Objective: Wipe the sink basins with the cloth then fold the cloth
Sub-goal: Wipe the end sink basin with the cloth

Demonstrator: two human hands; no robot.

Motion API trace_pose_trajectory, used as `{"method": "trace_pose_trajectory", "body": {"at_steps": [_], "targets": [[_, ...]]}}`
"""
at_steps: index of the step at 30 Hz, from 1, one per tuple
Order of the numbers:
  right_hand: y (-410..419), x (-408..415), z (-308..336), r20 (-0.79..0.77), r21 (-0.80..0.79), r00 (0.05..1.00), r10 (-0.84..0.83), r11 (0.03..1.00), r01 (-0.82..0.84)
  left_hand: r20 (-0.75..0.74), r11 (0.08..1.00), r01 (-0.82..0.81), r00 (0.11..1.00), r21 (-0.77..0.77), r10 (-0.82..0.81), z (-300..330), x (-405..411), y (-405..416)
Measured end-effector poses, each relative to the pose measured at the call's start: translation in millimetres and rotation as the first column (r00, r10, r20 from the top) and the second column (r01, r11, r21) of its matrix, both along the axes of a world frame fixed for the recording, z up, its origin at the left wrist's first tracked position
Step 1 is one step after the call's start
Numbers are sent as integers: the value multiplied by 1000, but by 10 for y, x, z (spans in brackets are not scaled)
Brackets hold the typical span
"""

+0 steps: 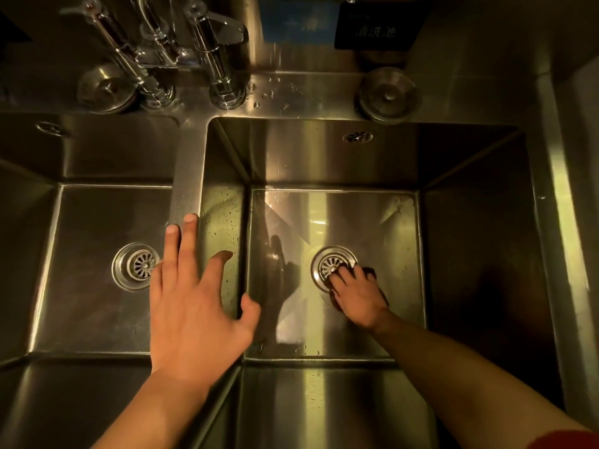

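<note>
Two steel sink basins lie side by side under me. My right hand (358, 298) is down on the floor of the right basin (466, 254), pressing a dark cloth (371, 273) against the steel at the edge of the round drain strainer (330, 265). Only a dark bit of the cloth shows past my fingers; most of it is hidden under the hand. My left hand (194, 303) hovers with fingers spread over the divider (188, 176) between the basins, holding nothing. The left basin (81, 286) has its own drain strainer (137, 265).
Chrome taps (220, 69) and pipes stand on the back ledge above the divider. Two round steel drain plugs rest on the ledge, a left plug (105, 89) and a right plug (389, 94). A dark sign (376, 29) and a blue label (298, 22) hang on the back wall. Water drops dot the ledge.
</note>
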State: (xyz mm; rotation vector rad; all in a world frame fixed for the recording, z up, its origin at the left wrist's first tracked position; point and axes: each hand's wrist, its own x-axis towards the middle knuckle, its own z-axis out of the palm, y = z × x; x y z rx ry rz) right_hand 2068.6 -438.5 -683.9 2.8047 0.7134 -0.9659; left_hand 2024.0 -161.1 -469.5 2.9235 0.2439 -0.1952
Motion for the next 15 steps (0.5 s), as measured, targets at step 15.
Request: {"method": "trace_pose_trajectory", "body": {"at_steps": [15], "targets": [[520,438,157,87,210,981,-174,966,153,-17,999,0,1000,32,0,41,12,-29]]}}
